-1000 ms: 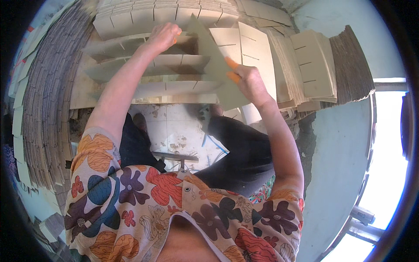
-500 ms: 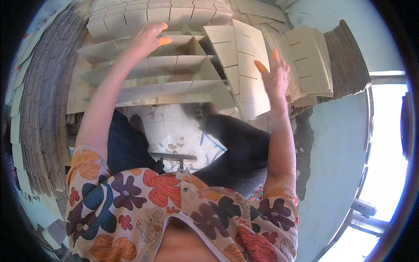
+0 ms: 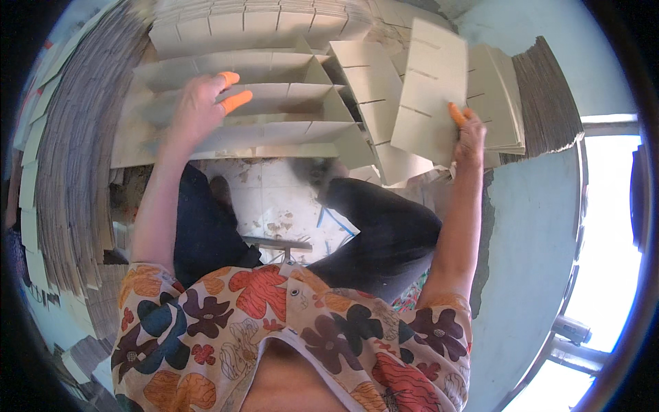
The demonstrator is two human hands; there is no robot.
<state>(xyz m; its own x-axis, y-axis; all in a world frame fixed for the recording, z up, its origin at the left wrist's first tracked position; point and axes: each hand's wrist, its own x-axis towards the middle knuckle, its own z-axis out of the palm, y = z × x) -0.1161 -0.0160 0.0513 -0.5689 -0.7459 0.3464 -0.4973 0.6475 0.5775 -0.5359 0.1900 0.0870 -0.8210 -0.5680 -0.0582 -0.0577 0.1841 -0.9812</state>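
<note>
My right hand [image 3: 471, 139], with orange finger covers, grips the lower right edge of a slotted cardboard strip [image 3: 434, 86]. The strip is raised and tilted over other slotted pieces. Directly left of it, another slotted cardboard piece [image 3: 373, 103] leans at the end of the standing dividers. My left hand [image 3: 200, 110] hovers over the left part of those cardboard dividers [image 3: 280, 101], which stand in rows with short cross pieces at their right end. Its two orange-covered fingers are apart and hold nothing.
A row of slotted cardboard [image 3: 254, 26] is packed along the far side. Tall cardboard stacks [image 3: 75, 151] rise on the left. More slotted pieces [image 3: 498, 96] and a brown stack [image 3: 547, 93] stand at right, beside a pale blue wall [image 3: 528, 226]. Blue strips [image 3: 336, 221] lie on the floor.
My right hand has shifted right and now holds a cardboard strip lifted off the others. My left hand has drawn back toward me and slightly left, its fingers still apart.
</note>
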